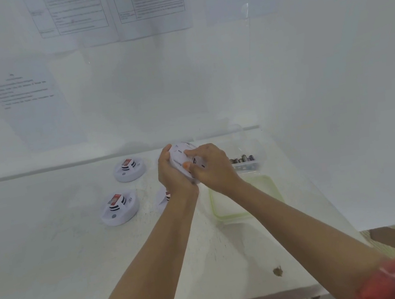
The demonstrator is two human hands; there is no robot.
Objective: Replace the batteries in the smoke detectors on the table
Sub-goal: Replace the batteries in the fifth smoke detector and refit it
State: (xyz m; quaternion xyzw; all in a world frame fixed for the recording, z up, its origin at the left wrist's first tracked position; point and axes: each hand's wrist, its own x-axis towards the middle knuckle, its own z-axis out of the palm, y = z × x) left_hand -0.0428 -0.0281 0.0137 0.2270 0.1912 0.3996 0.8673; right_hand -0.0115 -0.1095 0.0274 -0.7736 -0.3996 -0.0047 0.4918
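White plastic, the held detector (181, 155) was raised above the table (77, 246), tilted and clasped between both hands. The left hand (171, 176) curled round its left edge; the right hand (210, 166) gripped its right edge, thumb pressed on the upturned face. That face was a round, pale disc with small dark marks and an orange spot (186, 165); finer detail was blurred. A far detector (129, 170) and a near detector (119, 208), each red-labelled, lay to the left. A third detector (162, 197) showed partly behind the left wrist. Batteries (243, 159) lay in a clear tub (258, 163) just right of the hands.
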